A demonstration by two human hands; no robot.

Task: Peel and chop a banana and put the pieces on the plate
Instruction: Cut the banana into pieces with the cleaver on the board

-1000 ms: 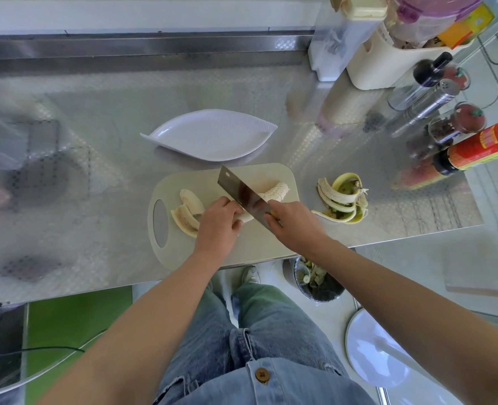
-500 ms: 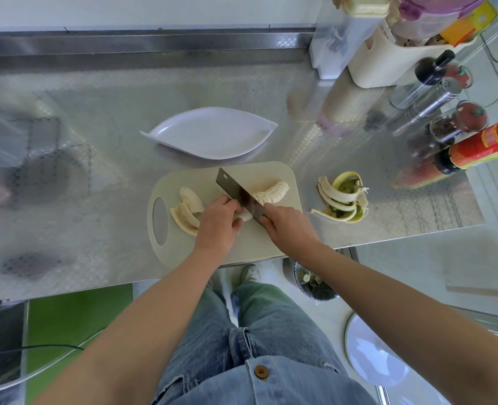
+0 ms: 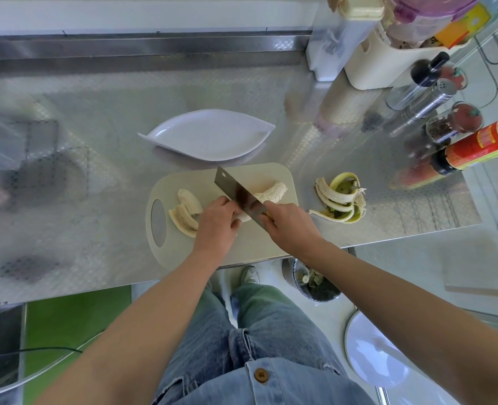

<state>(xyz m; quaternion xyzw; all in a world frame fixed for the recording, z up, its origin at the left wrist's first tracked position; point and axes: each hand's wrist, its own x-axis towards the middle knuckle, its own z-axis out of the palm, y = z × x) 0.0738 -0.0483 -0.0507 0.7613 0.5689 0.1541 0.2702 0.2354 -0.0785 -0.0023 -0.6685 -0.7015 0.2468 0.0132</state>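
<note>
Compared with half a second ago, very little has changed: the knife (image 3: 236, 191) still lies across the peeled banana (image 3: 272, 192) at nearly the same place, just beside the left hand (image 3: 217, 226). The banana lies on the cutting board (image 3: 253, 176), and two cut pieces (image 3: 184, 213) lie at the board's left part. The white plate (image 3: 209, 135) stands behind the board, and the peel (image 3: 339, 200) lies on the counter (image 3: 95, 112) to the right. The blade hides the middle of the banana. The left hand's fingers are curled over the banana's near end and hold it. The right hand (image 3: 288, 226) is closed around the knife handle.
</note>
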